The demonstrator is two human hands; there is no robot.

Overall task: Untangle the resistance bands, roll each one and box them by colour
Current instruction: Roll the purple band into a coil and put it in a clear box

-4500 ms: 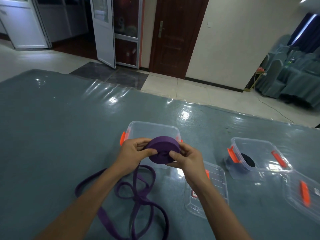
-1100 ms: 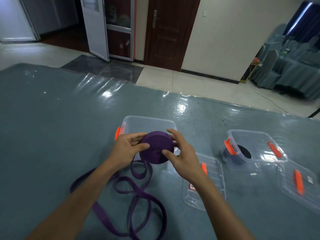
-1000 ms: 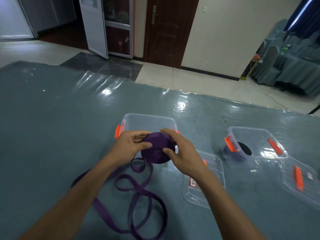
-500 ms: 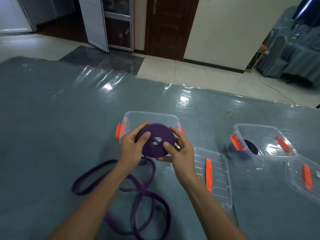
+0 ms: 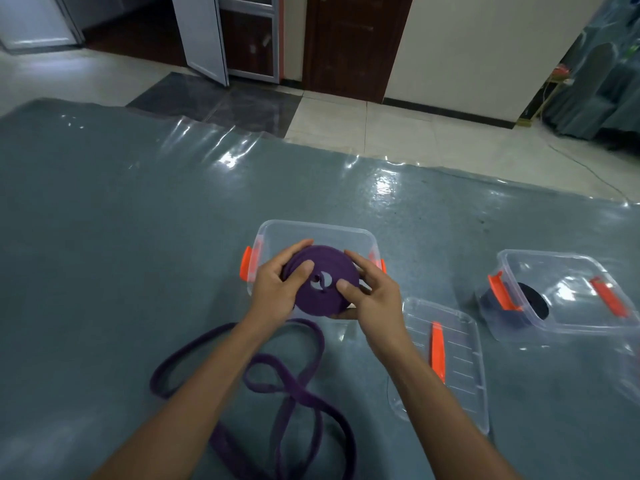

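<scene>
Rubber webbing wound on itself, the purple coil (image 5: 320, 284) looks light, soft and springy, so it will likely try to unwind if the pressure comes off; the safest hold is across the rim with a thumb on the flat face, pinning the outer turn. That is how it is held now: the left hand (image 5: 277, 292) curls its fingers round the far-left rim with the thumb across the face, and the right hand (image 5: 375, 299) wraps the right rim, thumb pressing near the centre gap. The coil hangs just above the near edge of the open clear box (image 5: 313, 233), over the table (image 5: 104, 237). A loose purple length (image 5: 298, 393) lies looped below; whether it joins the coil is hidden. Compared with 4.5 seconds ago, the coil is tipped face-up instead of edge-on, and its centre hole now shows.
</scene>
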